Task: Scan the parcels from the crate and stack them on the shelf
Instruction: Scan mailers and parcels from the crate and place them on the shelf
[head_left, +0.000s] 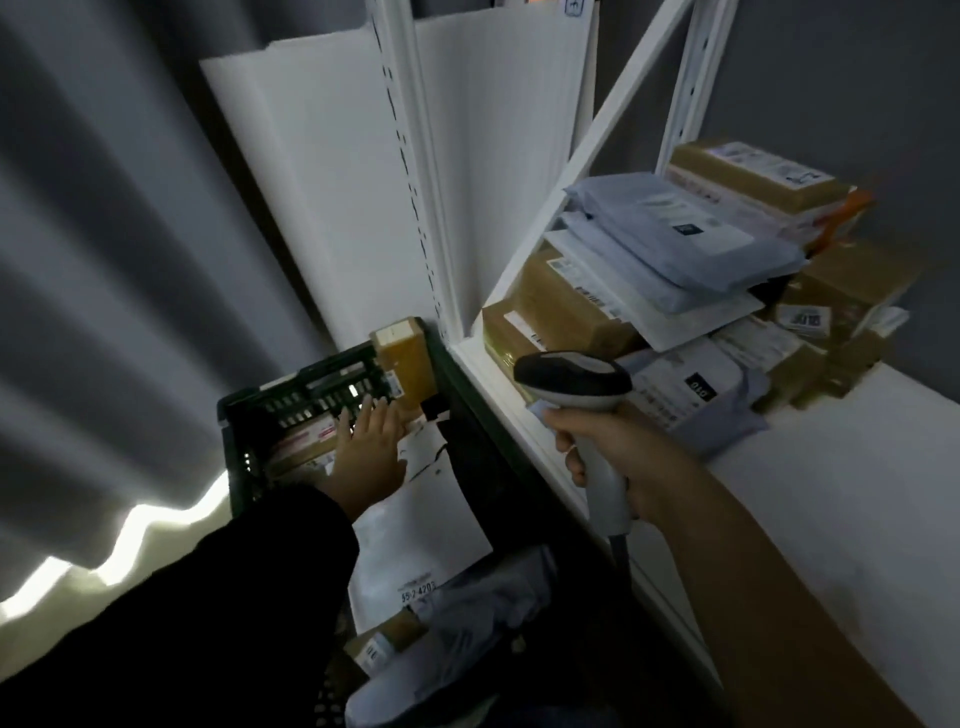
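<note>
Shelf (857, 467) right of the crate (244, 421), already carrying parcels (675, 244); inside the crate, left hand (371, 452) on a brown box (301, 449), fingers (363, 413) spread flat. Right of the crate, right hand (618, 457) curled round the scanner (576, 379); best to grip one box and turn its label up.

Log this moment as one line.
left hand: flat on parcels in crate | right hand: grips scanner | shelf: holds parcel pile
</note>
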